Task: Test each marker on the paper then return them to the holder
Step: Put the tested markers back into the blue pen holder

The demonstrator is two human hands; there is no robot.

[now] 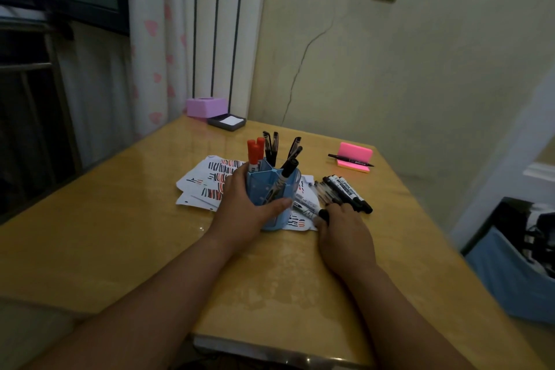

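A blue pen holder (271, 189) stands on white paper sheets (204, 183) covered with black and red test strokes. Red-capped markers (254, 150) and several black pens (271, 144) stick up out of it. My left hand (240, 207) grips the holder from the left, thumb across its front. My right hand (342, 231) lies to the right of the holder, and its fingers pinch a white marker with a black cap (309, 209) that lies on the paper. A pile of loose black markers (345, 192) lies just beyond my right hand.
A pink sticky-note pad (354, 159) with a black pen (350, 160) across it sits at the back right of the wooden table (120, 234). A pink box (205, 106) and a dark tray (227, 122) stand at the far corner. A blue bag (510, 273) is off the right edge.
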